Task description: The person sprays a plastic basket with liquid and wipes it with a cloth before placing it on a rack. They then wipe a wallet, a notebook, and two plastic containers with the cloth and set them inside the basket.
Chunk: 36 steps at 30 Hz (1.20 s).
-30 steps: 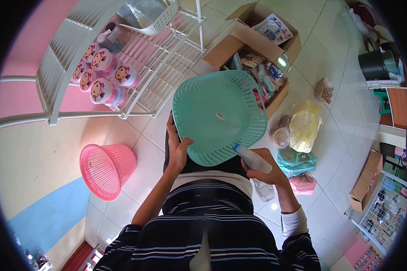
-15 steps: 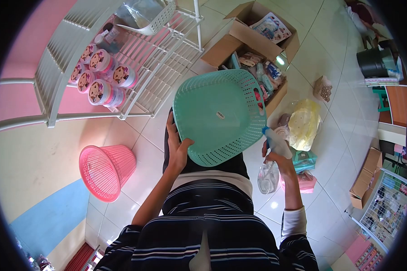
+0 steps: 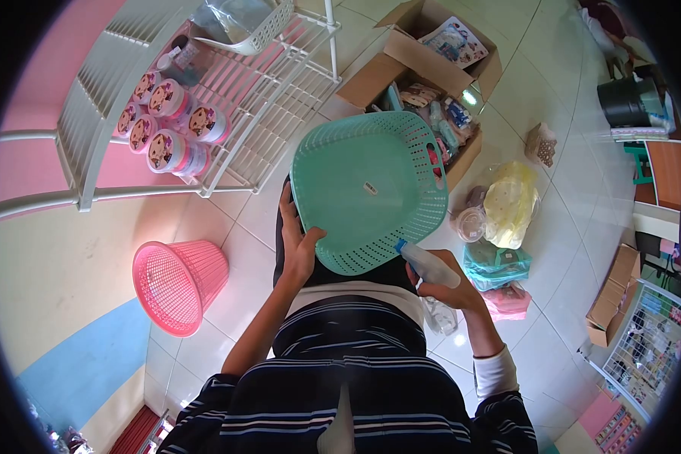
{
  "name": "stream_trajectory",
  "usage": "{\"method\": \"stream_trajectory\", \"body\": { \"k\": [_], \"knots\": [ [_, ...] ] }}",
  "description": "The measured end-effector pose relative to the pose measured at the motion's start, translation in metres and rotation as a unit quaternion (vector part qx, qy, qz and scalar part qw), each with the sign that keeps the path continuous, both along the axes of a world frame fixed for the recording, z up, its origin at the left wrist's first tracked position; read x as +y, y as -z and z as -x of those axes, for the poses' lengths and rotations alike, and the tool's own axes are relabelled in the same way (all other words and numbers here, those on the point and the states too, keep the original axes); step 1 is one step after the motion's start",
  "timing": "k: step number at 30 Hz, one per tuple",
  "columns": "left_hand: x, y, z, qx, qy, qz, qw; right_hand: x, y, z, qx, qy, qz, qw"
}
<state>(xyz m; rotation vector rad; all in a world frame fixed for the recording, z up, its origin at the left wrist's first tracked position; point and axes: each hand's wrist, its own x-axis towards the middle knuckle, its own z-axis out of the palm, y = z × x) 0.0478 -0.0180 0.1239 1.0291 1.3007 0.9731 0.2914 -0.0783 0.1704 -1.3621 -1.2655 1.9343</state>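
My left hand (image 3: 298,244) grips the near left rim of a teal perforated plastic basket (image 3: 367,189), held tilted in front of me so its inside faces up. My right hand (image 3: 448,291) holds a clear spray bottle (image 3: 430,271) by its trigger head, the blue-tipped nozzle pointing at the basket's lower right rim and almost touching it. The bottle's body hangs below my hand.
A white wire shelf rack (image 3: 227,91) with pink lidded tubs (image 3: 166,125) stands at the upper left. An upturned pink basket (image 3: 178,284) lies on the tiled floor at left. An open cardboard box (image 3: 424,76) of goods and plastic bags (image 3: 507,212) sit on the right.
My right hand swung the spray bottle out to the right and up, then brought it back to the basket's lower right rim. The basket has barely moved.
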Motion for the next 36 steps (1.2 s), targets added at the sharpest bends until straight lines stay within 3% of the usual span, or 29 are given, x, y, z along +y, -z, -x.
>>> {"method": "stream_trajectory", "body": {
  "k": [3, 5, 8, 18, 22, 28, 30, 32, 34, 36],
  "knots": [
    [0.001, -0.001, -0.001, -0.010, -0.001, 0.018, 1.000, -0.003, 0.008, -0.006, -0.015, -0.023, 0.058, 0.998],
    [0.000, 0.001, 0.001, -0.009, 0.000, 0.019, 1.000, -0.007, 0.019, -0.009, 0.014, 0.107, -0.026, 0.994],
    [0.000, 0.006, 0.003, 0.006, -0.001, -0.021, 1.000, 0.001, 0.014, -0.020, 0.017, 0.227, -0.009, 0.974],
    [0.000, 0.003, 0.002, 0.001, -0.004, -0.011, 1.000, 0.009, 0.026, -0.040, -0.072, 0.262, 0.013, 0.962],
    [0.000, 0.009, 0.014, -0.017, -0.041, -0.035, 0.998, -0.007, 0.038, -0.035, -0.057, 0.343, -0.006, 0.938],
    [-0.023, -0.021, 0.118, -0.080, -0.044, 0.045, 0.995, -0.032, 0.069, -0.052, -0.058, 0.392, 0.003, 0.918],
    [-0.045, -0.050, 0.160, -0.088, -0.074, 0.062, 0.991, -0.044, 0.129, -0.087, -0.029, 0.365, 0.001, 0.931],
    [-0.077, -0.088, 0.198, -0.065, -0.114, 0.070, 0.989, -0.040, 0.161, -0.111, -0.089, 0.346, 0.083, 0.930],
    [-0.113, -0.122, 0.230, -0.014, -0.162, 0.068, 0.984, -0.048, 0.196, -0.138, -0.092, 0.220, -0.020, 0.971],
    [-0.161, -0.134, 0.273, 0.001, -0.215, 0.040, 0.976, -0.040, 0.201, -0.135, -0.097, 0.257, -0.013, 0.962]
  ]
}}
